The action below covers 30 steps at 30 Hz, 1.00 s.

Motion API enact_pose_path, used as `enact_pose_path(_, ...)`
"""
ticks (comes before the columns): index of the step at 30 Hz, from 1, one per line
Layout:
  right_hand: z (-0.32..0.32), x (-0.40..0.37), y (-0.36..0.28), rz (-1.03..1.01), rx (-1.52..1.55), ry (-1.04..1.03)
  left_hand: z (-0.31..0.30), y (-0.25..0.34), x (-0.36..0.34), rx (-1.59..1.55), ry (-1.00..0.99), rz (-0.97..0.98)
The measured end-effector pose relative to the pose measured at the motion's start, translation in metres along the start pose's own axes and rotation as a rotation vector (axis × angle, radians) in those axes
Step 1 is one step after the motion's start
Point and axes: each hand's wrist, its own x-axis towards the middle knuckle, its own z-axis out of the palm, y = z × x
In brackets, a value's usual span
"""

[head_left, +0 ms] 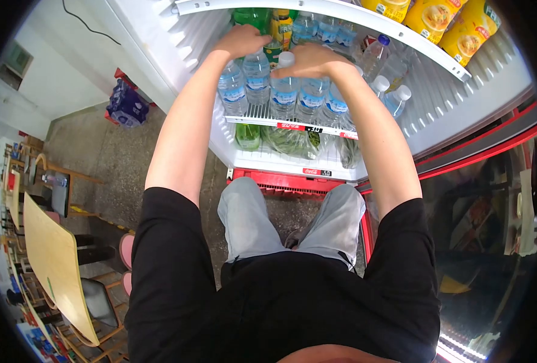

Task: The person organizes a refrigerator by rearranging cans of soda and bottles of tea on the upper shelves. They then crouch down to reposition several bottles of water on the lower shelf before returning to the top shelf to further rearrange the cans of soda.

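Clear water bottles with blue labels stand in a row on the middle shelf of an open drinks fridge. My left hand is curled over the top of one water bottle and covers its cap. My right hand closes round the neck of another water bottle; its thumb crosses the front below the white cap, and the other fingers are mostly hidden behind. Left of these stands a further water bottle. Behind my hands are a green bottle and a yellow drink container.
Yellow packets fill the shelf above, whose white front edge overhangs my hands. Bagged green vegetables lie on the shelf below. The red-framed fridge door stands open at right. A wooden table and chairs are at left.
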Motion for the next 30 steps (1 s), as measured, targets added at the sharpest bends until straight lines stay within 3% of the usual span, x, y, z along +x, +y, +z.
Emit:
enact_pose_path(2, -0.002, 0.000, 0.000, 0.012, -0.003, -0.012, -0.008, 0.008, -0.006, -0.021, -0.051, -0.029)
enact_pose_path(5, -0.006, -0.003, -0.003, 0.023, 0.013, -0.046, 0.009, -0.012, 0.006, 0.007, 0.049, 0.053)
enact_pose_path(8, -0.005, -0.003, -0.002, 0.019, 0.039, -0.042, 0.008, -0.013, 0.002, 0.100, 0.077, 0.249)
enact_pose_path(14, -0.002, 0.000, 0.000, 0.002, 0.029, -0.023, -0.007, 0.009, -0.004, -0.029, -0.047, -0.037)
enact_pose_path(20, -0.002, 0.000, 0.002, -0.044, 0.051, -0.030, 0.000, -0.002, 0.001, -0.039, -0.009, -0.059)
enact_pose_path(23, -0.005, -0.003, -0.001, -0.030, 0.046, -0.032, 0.006, -0.007, 0.002, -0.020, 0.078, 0.025)
enact_pose_path(30, -0.008, -0.006, -0.004, -0.028, 0.054, -0.028, -0.003, 0.003, -0.006, -0.017, 0.050, -0.024)
